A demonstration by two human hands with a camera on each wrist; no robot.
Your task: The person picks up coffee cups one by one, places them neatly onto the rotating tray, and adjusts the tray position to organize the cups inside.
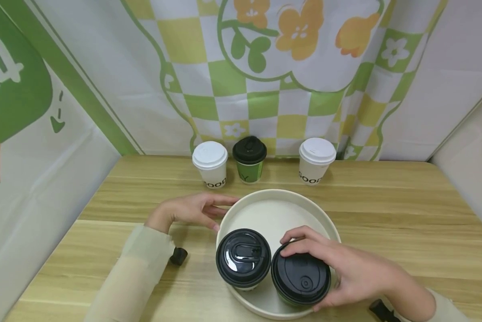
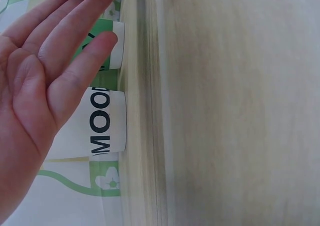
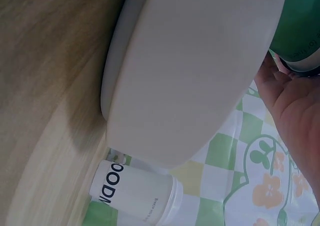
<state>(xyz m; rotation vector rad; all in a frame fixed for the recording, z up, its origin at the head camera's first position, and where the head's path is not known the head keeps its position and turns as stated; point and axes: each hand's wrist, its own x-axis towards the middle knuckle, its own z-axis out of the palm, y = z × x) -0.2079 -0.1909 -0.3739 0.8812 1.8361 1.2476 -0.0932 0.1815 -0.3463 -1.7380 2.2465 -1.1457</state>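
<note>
My right hand [image 1: 351, 270] grips a green paper cup [image 3: 300, 23] by its black lid [image 1: 301, 279], at the right front of a round cream tray [image 1: 273, 193]. Beside it in the tray stands another cup with a glossy black lid [image 1: 244, 258]; its side is mostly hidden from above. At the tray's left rim is my left hand [image 1: 192, 210], fingers stretched out, with fingertips at or close to the rim. The left wrist view shows that palm [image 2: 55, 60] holding nothing.
Along the table's back edge stand a white-lidded cup [image 1: 210, 164], a green cup with a black lid [image 1: 249, 160] and another white-lidded cup [image 1: 316, 161]. A checked, flowered curtain [image 1: 261, 103] hangs right behind them. The wooden table [image 1: 386, 201] runs between pale side walls.
</note>
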